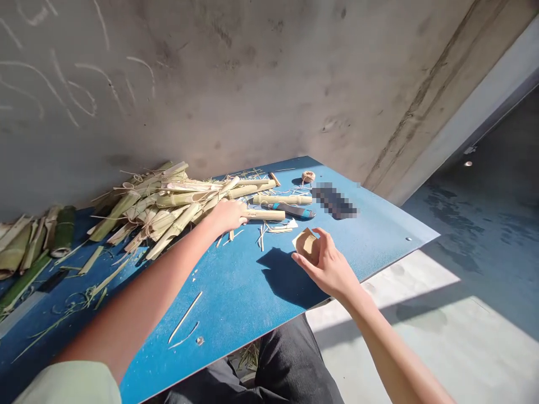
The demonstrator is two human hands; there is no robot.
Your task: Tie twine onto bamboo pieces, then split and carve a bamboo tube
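At the right end of the bamboo heap, my left hand [229, 215] is closed around the near end of a short split bamboo piece [267, 215], which lies low over the table. My right hand [332, 266] grips a curved brown sheet that looks like sandpaper [307, 246], between thumb and fingers above the table's front edge. A utility knife [295, 210] with a black and blue handle lies just beyond the bamboo piece. Behind the knife rests another bamboo length [284, 200]. Thin shavings [261, 235] are scattered between my hands.
A big heap of split bamboo [155, 207] covers the back left of the blue table [236, 292]. Thicker bamboo [63, 233] lies at far left. A twine ball [308, 177] and a blurred dark object [336, 201] sit at the back right. A concrete wall [252, 84] stands behind.
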